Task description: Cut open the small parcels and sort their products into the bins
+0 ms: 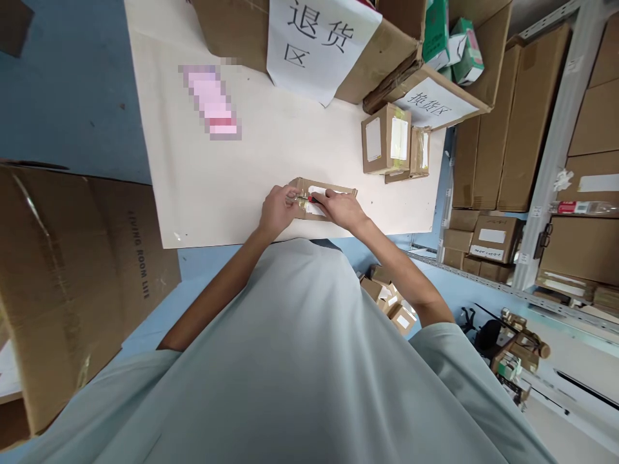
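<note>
A small flat cardboard parcel (333, 191) with a white label lies near the front edge of the pale table (217, 193). My left hand (276, 209) rests on the parcel's left end, fingers curled against it. My right hand (341, 207) lies over the parcel's front side, closed on a small red-tipped tool (311, 199) whose tip points left toward the taped end. Both hands touch the parcel.
Two small taped boxes (387, 138) stand at the table's right. Large labelled cartons (319, 38) fill the back. A big open carton (62, 270) stands on the left floor. Shelves with boxes (556, 161) are on the right; small boxes (389, 299) lie on the floor.
</note>
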The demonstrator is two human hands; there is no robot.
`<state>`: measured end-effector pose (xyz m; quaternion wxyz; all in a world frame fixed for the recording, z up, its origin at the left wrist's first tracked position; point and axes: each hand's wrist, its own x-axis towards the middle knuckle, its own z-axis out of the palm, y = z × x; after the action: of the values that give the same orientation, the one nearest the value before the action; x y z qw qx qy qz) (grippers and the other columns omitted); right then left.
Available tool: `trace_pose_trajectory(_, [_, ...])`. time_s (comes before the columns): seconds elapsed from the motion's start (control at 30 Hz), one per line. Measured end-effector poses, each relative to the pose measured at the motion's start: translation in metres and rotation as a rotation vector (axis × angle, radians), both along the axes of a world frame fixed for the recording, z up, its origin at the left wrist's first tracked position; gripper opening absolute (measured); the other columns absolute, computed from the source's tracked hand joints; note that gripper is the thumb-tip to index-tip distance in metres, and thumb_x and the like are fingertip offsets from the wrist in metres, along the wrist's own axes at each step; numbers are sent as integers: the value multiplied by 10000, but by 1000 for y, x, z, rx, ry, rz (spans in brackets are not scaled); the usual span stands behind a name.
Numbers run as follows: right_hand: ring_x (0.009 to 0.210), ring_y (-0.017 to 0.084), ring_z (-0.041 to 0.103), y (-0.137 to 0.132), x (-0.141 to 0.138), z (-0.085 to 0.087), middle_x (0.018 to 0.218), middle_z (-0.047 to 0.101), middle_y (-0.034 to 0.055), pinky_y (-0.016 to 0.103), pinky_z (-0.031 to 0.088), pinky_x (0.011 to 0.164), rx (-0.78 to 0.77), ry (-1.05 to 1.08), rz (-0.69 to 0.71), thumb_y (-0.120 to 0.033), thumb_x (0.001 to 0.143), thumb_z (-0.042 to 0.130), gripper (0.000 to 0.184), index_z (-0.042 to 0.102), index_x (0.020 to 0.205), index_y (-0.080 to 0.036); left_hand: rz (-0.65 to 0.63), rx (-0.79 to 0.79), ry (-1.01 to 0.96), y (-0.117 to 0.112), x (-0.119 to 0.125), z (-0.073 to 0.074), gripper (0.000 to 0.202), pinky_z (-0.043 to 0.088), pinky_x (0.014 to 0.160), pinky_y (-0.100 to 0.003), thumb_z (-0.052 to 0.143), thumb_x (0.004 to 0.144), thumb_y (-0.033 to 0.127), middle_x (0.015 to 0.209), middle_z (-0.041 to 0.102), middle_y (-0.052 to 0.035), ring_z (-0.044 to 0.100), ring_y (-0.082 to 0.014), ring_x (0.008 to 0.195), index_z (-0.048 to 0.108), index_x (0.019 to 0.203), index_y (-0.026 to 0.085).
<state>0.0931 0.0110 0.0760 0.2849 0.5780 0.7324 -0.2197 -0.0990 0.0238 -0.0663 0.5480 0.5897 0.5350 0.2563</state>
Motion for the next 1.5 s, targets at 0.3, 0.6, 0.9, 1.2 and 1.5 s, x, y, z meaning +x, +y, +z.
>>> trace_pose_trajectory(0.3, [1161,327,792,12,-13,9,1365,772,186,393,553,937,-30,-74,73,-286,1237,343,468,590,1632,-233,8,-24,77,3,3,7,326,634,952,-363,713,877,121,1113,737,-50,732,-184,829,835,1156,236])
trace_pose_trajectory(0.6, [1198,354,797,15,-16,8,1382,786,235,450,579,968,-66,-123,89,-60,1139,409,502,684,1549,-154,29,-26,67,3,3,7,302,623,928,-349,685,867,128,1118,751,-51,718,-180,827,821,1116,229])
trace_pose_trajectory(0.9, [1236,376,791,-16,80,20,1399,769,273,462,542,975,-74,-193,-10,-96,1155,439,489,691,1569,-162,123,-23,112,-5,9,15,309,628,924,-344,669,863,117,1139,759,-41,713,-170,824,822,1105,234])
trace_pose_trajectory(1.2, [1254,361,777,-30,119,14,1355,773,265,430,520,953,-101,-131,-35,-14,1107,395,489,753,1420,-128,164,-24,252,-13,24,22,319,604,906,-310,656,857,156,1156,758,-44,681,-168,829,794,1135,233])
trace_pose_trajectory(1.5, [1160,304,764,-64,175,-27,1345,767,170,364,502,899,12,94,-148,-265,1232,365,444,642,1578,-256,239,-16,369,-19,29,27,255,639,947,-355,671,897,194,1168,798,-37,733,-185,839,770,1125,247])
